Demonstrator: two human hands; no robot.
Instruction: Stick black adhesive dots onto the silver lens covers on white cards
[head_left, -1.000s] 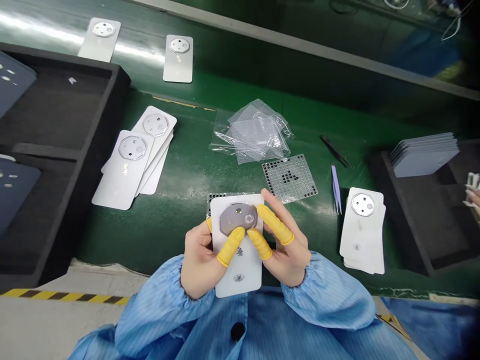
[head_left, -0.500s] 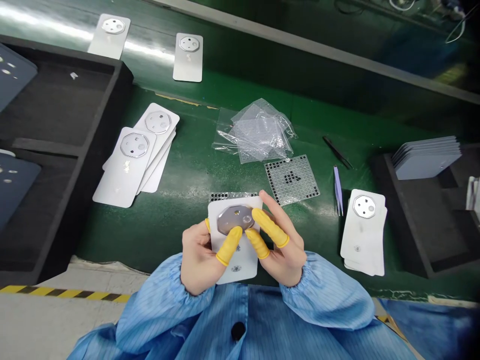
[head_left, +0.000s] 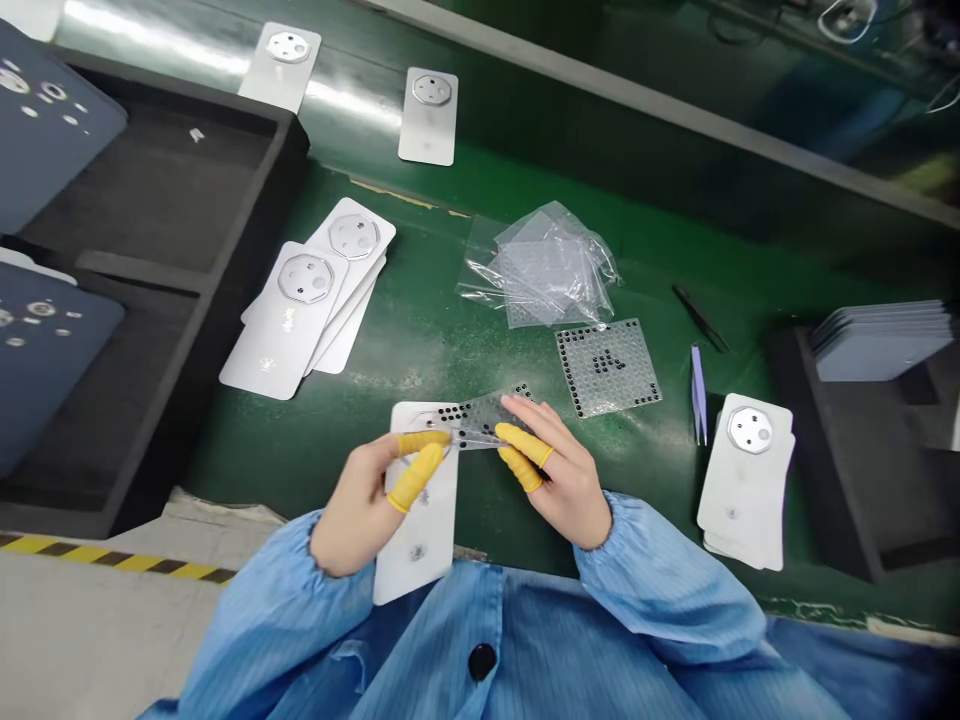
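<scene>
Between my two hands is a clear, bent sheet of small black dots (head_left: 491, 412). My left hand (head_left: 364, 510), with yellow finger cots on thumb and index finger, is closed in a pinch at the sheet's left edge. On the other side, my right hand (head_left: 566, 478) grips the sheet between thumb and index finger, which also wear yellow cots. Below the left hand lies a white phone-back-like panel (head_left: 435, 520) at the table's front edge; fingers and sheet partly cover its octagonal camera area.
A second dotted sheet (head_left: 609, 368) lies beside clear plastic bags (head_left: 551, 265). White panels are stacked at left (head_left: 281, 335) and right (head_left: 746, 490). Purple tweezers (head_left: 698, 395) and black tweezers (head_left: 701, 318) lie at right. Black trays (head_left: 247, 240) flank the table.
The white panel has gone from between both hands to below my left hand, slightly left. The dotted sheet has come from behind it into both hands. The view has shifted.
</scene>
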